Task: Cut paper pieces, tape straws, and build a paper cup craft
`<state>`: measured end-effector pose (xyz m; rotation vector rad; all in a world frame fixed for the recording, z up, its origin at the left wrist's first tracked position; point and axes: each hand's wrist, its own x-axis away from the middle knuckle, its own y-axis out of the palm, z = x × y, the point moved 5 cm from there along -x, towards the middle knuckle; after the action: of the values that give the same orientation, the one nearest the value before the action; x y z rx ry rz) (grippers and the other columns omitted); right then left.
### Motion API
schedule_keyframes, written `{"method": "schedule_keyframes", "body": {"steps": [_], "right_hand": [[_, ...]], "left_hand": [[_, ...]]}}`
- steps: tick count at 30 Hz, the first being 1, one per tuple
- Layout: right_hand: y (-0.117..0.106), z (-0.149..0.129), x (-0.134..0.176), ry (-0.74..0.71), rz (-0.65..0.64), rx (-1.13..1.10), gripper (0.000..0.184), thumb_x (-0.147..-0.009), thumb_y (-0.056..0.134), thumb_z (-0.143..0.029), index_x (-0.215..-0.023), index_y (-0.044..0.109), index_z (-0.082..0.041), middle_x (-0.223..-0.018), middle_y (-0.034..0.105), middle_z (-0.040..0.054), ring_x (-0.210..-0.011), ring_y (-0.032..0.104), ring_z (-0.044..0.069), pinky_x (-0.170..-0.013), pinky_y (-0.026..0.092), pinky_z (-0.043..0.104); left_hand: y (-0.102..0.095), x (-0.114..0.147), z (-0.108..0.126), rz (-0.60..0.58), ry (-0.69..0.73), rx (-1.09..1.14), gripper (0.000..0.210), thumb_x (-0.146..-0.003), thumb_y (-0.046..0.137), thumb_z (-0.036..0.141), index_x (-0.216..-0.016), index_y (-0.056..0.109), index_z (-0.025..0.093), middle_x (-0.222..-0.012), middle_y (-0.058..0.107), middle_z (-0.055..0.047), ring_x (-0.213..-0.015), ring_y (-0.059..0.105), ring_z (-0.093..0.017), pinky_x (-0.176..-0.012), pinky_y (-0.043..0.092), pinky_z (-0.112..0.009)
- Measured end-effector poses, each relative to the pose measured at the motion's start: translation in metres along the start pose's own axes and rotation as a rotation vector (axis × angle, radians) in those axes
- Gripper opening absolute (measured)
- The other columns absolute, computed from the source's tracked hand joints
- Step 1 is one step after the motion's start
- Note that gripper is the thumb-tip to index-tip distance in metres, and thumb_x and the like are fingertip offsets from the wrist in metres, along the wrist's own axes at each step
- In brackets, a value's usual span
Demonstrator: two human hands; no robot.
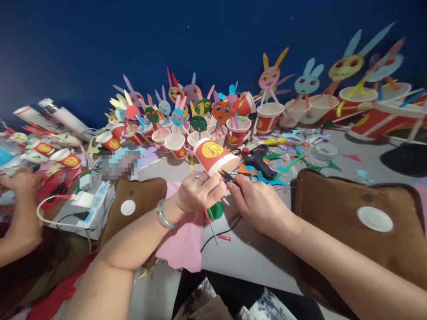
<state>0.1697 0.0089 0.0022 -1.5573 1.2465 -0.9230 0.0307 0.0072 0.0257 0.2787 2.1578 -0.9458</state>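
A red and white paper cup (211,155) with a yellow round emblem is tilted above the table, its mouth turned toward me. My left hand (202,192) has its fingers closed at the cup's lower rim; a ring and a bracelet are on this arm. My right hand (262,202) is closed around dark scissors (227,176), mostly covered by the fingers, their tips at the cup's rim beside my left fingertips. Below my left hand are a green paper disc (216,210) and thin red and grey strips. Whether those strips are attached to the cup is hidden.
Paper cups with rabbit figures (269,79) line the back. A black glue gun (258,161) lies among paper scraps behind my right hand. Brown cushions (333,222) flank my arms; pink paper (182,249) lies below. At left are a power strip (96,206) and another person's arm (22,209).
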Motion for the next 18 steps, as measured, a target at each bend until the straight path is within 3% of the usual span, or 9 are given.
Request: {"method": "schedule_keyframes", "body": {"steps": [18], "right_hand": [[0.0039, 0.0024, -0.0051, 0.0, 0.0, -0.199, 0.031, -0.101, 0.035, -0.035, -0.08, 0.052, -0.021, -0.064, 0.062, 0.0033, -0.058, 0.057, 0.018, -0.056, 0.028, 0.028]], "left_hand": [[0.0054, 0.0037, -0.0008, -0.068, -0.041, 0.083, 0.013, -0.092, 0.055, 0.01, -0.082, 0.057, 0.019, -0.087, 0.073, -0.004, -0.058, 0.06, -0.011, -0.055, 0.042, -0.028]]}}
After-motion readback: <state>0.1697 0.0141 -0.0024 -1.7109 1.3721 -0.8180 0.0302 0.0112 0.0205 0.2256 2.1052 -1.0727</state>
